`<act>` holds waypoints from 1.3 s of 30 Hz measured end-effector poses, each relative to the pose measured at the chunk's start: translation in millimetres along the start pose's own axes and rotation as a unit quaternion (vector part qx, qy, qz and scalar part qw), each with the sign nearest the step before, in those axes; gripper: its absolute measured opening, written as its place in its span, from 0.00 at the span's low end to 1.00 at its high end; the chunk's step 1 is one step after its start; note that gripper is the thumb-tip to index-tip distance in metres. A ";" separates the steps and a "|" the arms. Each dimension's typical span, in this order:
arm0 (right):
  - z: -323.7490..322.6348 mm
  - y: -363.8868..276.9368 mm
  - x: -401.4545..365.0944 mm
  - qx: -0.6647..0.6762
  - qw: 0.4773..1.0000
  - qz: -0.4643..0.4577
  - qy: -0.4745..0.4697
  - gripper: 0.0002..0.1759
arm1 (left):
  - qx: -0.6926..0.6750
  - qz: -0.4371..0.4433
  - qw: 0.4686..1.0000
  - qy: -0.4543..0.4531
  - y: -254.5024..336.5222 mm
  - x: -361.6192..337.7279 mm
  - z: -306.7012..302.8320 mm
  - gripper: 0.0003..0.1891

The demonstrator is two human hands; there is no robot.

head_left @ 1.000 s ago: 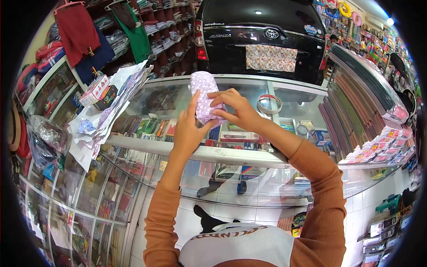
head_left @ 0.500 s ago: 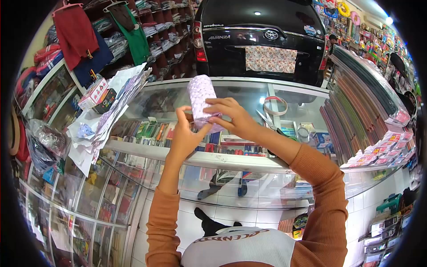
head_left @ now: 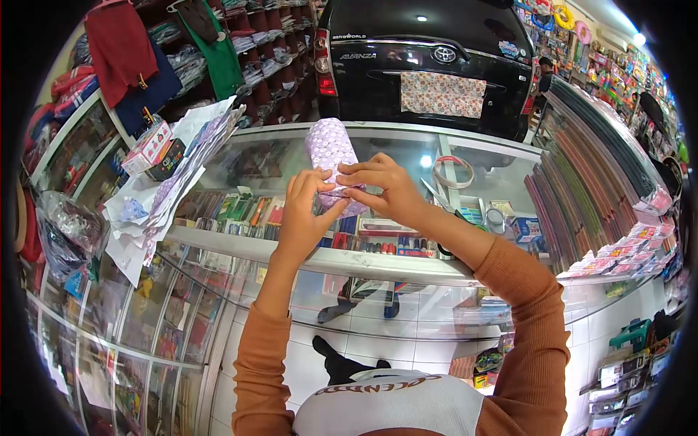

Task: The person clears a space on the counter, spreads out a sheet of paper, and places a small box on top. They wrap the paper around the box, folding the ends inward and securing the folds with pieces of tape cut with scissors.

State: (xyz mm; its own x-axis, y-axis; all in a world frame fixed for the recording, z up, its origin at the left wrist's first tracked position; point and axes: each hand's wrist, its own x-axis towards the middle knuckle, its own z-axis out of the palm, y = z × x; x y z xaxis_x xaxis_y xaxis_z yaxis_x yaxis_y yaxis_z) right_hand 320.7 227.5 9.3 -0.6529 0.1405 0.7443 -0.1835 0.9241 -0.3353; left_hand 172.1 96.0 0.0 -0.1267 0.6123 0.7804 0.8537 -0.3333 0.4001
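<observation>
A parcel wrapped in lilac paper with a small white pattern (head_left: pixel 331 145) lies on the glass counter, its near end toward me. At that end, my left hand (head_left: pixel 304 211) has its fingertips and thumb closed on the paper from the left. From the right, my right hand (head_left: pixel 389 190) pinches the folded paper edge. The fingertips of both hands almost meet there and partly hide the fold. To the right of my right hand are a large roll of tape (head_left: pixel 452 173) and scissors (head_left: pixel 436 192), whose dark handles are partly behind my forearm.
On the left, loose paper sheets (head_left: pixel 163 211) carry small boxes (head_left: pixel 149 147). Stacked folders or wrapping sheets (head_left: pixel 582 174) fill the counter's right end. The counter's front rim (head_left: pixel 392 265) runs below my forearms. A black car (head_left: pixel 429 65) stands beyond the counter.
My left fingers have come in from the parcel's left side onto its near end, beside my right fingers. The parcel has stayed nearly in place.
</observation>
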 end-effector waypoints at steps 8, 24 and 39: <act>-124.8 30.0 -26.7 -0.143 0.945 0.234 -0.180 0.19 | 0.077 0.009 0.997 0.027 6.5 -4.0 -0.6 0.19; -51.8 -118.3 -88.7 -0.129 0.991 0.007 0.040 0.15 | -0.230 -0.113 0.965 0.053 96.2 -71.8 -21.4 0.20; 33.2 -125.4 -69.7 0.191 0.973 0.050 0.117 0.22 | -0.014 -0.166 0.985 0.043 128.0 -125.1 -60.5 0.11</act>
State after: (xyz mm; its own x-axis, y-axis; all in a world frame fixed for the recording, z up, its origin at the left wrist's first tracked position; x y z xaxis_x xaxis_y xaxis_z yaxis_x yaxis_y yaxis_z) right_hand 364.8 90.0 -19.8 -0.5054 0.3412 0.7925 -0.4162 0.7082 -0.5703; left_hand 266.6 -66.6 -17.4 -0.4405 0.6286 0.6410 0.7433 -0.1451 0.6531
